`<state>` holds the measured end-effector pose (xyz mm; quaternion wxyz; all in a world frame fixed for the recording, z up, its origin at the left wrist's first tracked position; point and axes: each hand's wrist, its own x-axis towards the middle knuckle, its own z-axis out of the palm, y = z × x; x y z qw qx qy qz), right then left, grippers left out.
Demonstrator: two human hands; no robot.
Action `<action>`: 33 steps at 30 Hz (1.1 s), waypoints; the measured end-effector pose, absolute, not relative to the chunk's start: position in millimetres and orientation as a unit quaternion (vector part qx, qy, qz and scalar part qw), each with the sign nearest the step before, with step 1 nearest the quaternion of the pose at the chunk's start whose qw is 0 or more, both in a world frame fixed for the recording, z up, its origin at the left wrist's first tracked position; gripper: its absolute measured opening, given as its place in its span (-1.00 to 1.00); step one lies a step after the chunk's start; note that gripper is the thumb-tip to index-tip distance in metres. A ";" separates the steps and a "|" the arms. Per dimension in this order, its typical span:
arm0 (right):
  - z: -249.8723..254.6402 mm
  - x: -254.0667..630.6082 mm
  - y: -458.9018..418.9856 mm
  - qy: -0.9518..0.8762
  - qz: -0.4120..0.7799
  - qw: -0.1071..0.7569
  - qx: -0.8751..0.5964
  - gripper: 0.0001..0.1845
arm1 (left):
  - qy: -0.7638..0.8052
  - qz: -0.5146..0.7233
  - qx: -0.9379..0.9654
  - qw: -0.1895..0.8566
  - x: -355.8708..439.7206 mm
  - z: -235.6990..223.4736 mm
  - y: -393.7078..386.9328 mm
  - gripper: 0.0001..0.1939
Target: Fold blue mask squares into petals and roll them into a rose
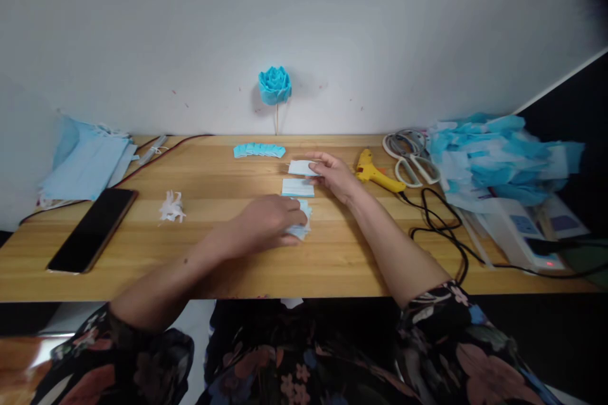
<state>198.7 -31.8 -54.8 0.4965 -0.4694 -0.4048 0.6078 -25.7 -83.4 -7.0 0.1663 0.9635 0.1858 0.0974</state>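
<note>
My right hand [335, 176] pinches the right end of a small cut mask piece [301, 168], white with a blue edge, thumb on top. Just below it, another pleated white mask piece [297, 188] with a blue border lies flat on the wooden table [213, 177]. My left hand [272, 220] is closed over a small pile of light blue mask pieces [306, 210], its fingers curled round them and partly hiding them. Behind the hands a row of overlapped, folded blue pieces [259, 150] lies near the wall.
A blue fabric flower [275, 85] on a stick leans at the wall. Rightward are a yellow glue gun [375, 174], scissors [418, 168], blue scraps [498, 158] and a power strip [517, 234]. Leftward lie face masks [85, 161], a phone [92, 231] and white scraps [171, 207].
</note>
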 end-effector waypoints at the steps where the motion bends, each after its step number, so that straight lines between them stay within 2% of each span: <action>1: -55.4 197.8 -32.4 -0.419 0.601 0.493 -0.469 -0.69 | 0.174 0.078 0.974 0.119 -22.3 -11.4 -87.9 -0.84; 4: -56.1 195.3 -34.3 -0.470 0.565 0.487 -0.473 -0.62 | 0.154 0.053 0.986 0.038 -15.6 -23.0 -95.2 -0.85; 9: -53.8 195.2 -34.0 -0.494 0.540 0.490 -0.473 -0.52 | 0.178 0.046 0.983 -0.010 -15.8 -25.3 -93.9 -0.82; 12: -50.8 199.3 -32.1 -0.478 0.529 0.512 -0.479 -0.49 | 0.186 0.044 0.981 -0.018 -16.5 -22.2 -93.3 -0.81; 15: -47.9 203.3 -31.0 -0.476 0.518 0.511 -0.494 -0.53 | 0.183 0.040 0.982 -0.019 -15.5 -21.6 -94.5 -0.83; 22: -47.2 203.3 -31.3 -0.348 0.610 0.551 -0.450 -0.62 | 0.177 0.050 0.983 -0.020 -12.9 -26.3 -96.0 -0.77; 28: -47.4 192.7 -38.8 -0.464 0.525 0.525 -0.483 -0.56 | 0.179 0.077 0.980 -0.047 -10.6 -31.5 -97.1 -0.77; 33: -47.8 197.0 -36.4 -0.426 0.513 0.559 -0.493 -0.57 | 0.193 0.072 0.977 -0.054 -4.4 -29.1 -98.0 -0.75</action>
